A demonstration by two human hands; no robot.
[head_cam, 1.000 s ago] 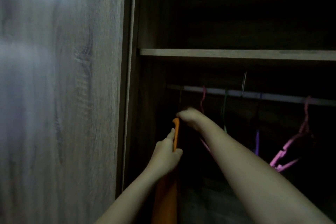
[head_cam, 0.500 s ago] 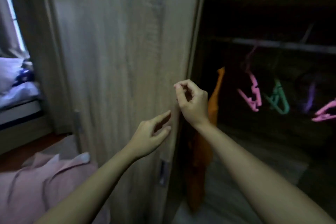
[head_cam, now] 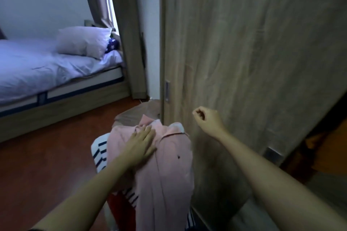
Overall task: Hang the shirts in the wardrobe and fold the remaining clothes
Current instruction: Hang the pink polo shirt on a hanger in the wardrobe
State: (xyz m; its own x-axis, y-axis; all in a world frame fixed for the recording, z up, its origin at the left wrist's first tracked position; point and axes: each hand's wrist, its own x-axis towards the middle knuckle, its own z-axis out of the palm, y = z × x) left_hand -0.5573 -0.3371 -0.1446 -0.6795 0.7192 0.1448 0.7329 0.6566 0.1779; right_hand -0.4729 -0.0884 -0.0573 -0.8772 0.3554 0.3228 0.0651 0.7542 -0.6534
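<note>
The head view takes in a bedroom: a bed (head_cam: pixel 47 65) with a pillow (head_cam: pixel 82 42) well to the left of the wardrobe door (head_cam: pixel 253 52), and a reddish floor (head_cam: pixel 47 165) between them. A second ago both hands were inside the wardrobe at the rail, on the hanger of an orange garment. Half a second ago they had drawn out to the door's edge. Now the view has swung down and left of the door, and the orange garment (head_cam: pixel 326 152) shows only in the dark opening to the door's right.

A pile of clothes sits just left of the door's foot, with a pink shirt (head_cam: pixel 165 165) on top and a striped garment (head_cam: pixel 100 154) under it. The left hand (head_cam: pixel 139 143) lies flat on the pink shirt, fingers straight and together. The right hand (head_cam: pixel 207 120) hangs in front of the door with fingers curled, holding nothing.

The orange garment seems hung, so the pink shirt looks to be next. It is not yet gripped.
</note>
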